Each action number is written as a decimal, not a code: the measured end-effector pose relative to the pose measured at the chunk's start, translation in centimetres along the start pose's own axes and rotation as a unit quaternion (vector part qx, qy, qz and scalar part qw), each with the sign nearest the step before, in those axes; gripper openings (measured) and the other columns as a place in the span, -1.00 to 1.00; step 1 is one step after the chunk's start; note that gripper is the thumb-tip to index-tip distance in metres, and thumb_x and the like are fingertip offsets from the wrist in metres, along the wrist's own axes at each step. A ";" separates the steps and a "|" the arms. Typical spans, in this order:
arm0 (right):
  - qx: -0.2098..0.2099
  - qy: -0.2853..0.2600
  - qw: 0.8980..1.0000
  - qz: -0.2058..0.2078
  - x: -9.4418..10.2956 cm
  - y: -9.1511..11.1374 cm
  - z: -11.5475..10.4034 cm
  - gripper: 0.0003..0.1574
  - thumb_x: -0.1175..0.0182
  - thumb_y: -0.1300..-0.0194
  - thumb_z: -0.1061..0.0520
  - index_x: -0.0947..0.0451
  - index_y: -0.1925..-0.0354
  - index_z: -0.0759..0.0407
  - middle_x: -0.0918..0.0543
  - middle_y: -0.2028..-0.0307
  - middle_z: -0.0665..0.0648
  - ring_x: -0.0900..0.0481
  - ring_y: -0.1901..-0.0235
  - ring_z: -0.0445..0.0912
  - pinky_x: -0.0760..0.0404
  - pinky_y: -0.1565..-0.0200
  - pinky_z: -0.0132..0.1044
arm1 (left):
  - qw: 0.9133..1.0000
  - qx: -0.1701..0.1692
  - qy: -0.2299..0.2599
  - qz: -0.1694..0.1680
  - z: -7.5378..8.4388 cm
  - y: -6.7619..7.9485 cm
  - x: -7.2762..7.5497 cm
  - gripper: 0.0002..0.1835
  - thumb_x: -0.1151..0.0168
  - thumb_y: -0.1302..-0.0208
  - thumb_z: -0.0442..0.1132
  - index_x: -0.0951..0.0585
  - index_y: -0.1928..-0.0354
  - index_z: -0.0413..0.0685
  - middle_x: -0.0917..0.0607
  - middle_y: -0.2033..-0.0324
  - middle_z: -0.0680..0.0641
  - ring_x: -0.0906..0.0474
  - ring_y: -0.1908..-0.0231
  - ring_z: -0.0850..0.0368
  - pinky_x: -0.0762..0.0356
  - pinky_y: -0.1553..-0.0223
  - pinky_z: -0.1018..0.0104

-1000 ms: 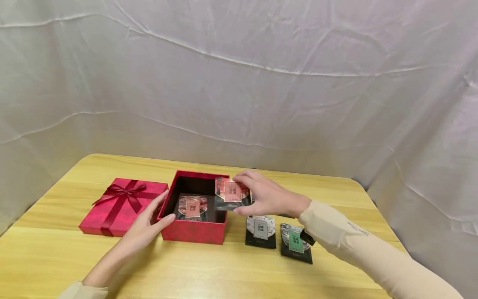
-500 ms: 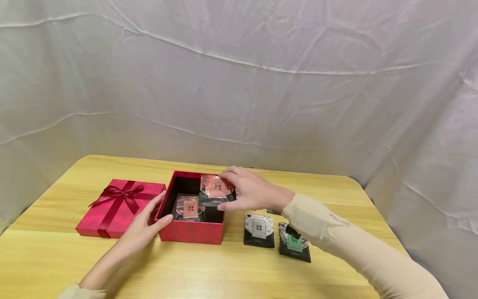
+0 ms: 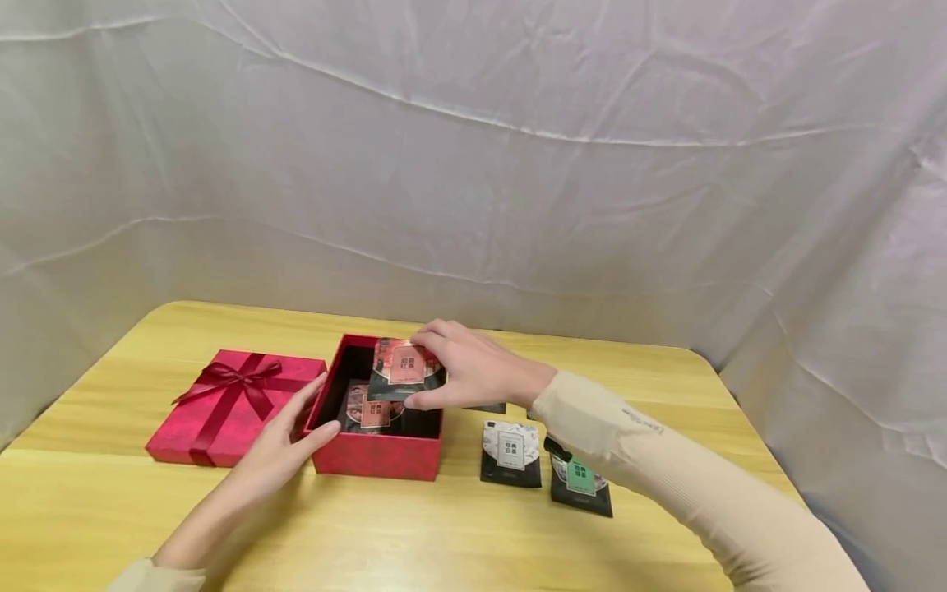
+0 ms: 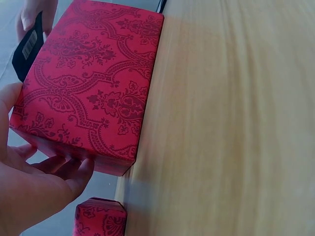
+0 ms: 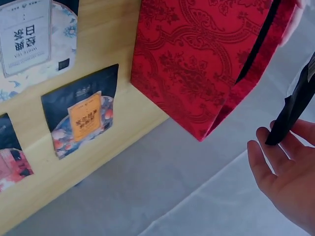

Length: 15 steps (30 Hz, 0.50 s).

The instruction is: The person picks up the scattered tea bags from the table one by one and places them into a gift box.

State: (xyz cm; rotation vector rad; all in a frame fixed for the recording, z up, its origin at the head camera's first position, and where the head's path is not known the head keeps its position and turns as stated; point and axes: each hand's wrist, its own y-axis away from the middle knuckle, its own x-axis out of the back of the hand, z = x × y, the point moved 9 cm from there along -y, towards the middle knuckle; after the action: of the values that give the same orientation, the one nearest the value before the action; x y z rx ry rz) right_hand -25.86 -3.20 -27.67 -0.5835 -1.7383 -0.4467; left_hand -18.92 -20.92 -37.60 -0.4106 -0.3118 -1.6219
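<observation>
An uncovered red patterned gift box (image 3: pixel 377 458) stands on the table in the head view. My left hand (image 3: pixel 284 444) holds its near left corner, thumb at the rim and fingers along the left wall. Above the opening, my right hand (image 3: pixel 473 366) pinches the right side of a tea sachet with a red label (image 3: pixel 407 363), which is tilted. Inside the box lies another red-labelled sachet (image 3: pixel 373 413), partly covered by the held one. The right wrist view catches the held sachet's dark edge (image 5: pixel 290 110) between thumb and fingers.
The box lid (image 3: pixel 237 407) with a ribbon bow lies left of the box. To the right are a white-labelled sachet (image 3: pixel 510 454) and a green-labelled sachet (image 3: pixel 580 485). An orange-labelled sachet (image 5: pixel 84 118) and a pink-patterned one (image 5: pixel 12 162) appear in the right wrist view.
My right hand has carried the red-labelled sachet leftward, from the box's right edge to over its opening. The left hand has kept its place on the box.
</observation>
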 end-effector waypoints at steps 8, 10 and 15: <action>0.016 0.030 0.999 -0.025 -0.6 -1.8 -1.6 0.00 -0.22 -0.15 -0.40 -0.33 -0.33 0.20 -0.38 -0.23 0.10 -0.39 -0.08 -0.12 -0.44 -0.06 -0.27 | 1.000 -0.009 0.007 0.001 0.1 0.3 0.0 -0.22 -0.11 -0.43 -0.15 0.05 -0.53 -0.08 -0.15 -0.38 -0.40 -0.21 -0.28 -0.39 -0.21 -0.16 -0.35; 0.022 0.044 0.998 -0.030 -1.1 -2.1 -1.8 -0.02 -0.23 -0.15 -0.39 -0.36 -0.30 0.20 -0.40 -0.20 0.09 -0.41 -0.04 -0.13 -0.46 -0.01 -0.30 | 1.000 -0.013 0.008 0.003 0.2 0.2 0.0 -0.23 -0.11 -0.43 -0.16 0.04 -0.53 -0.08 -0.16 -0.38 -0.40 -0.24 -0.27 -0.37 -0.24 -0.16 -0.31; 0.020 0.059 0.998 -0.031 -1.7 -2.5 -2.0 -0.06 -0.25 -0.14 -0.37 -0.40 -0.27 0.20 -0.44 -0.15 0.09 -0.44 0.01 -0.14 -0.47 0.04 -0.30 | 1.000 -0.019 0.009 0.000 0.4 0.0 -0.1 -0.24 -0.10 -0.44 -0.17 0.04 -0.53 -0.06 -0.16 -0.38 -0.39 -0.24 -0.27 -0.35 -0.26 -0.16 -0.27</action>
State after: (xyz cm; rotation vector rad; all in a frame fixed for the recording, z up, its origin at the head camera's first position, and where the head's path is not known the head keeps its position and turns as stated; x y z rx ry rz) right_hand -25.49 -6.62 -28.86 -0.4671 -1.6517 -0.4796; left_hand -18.91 -20.63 -37.29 -0.4238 -0.2679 -1.6319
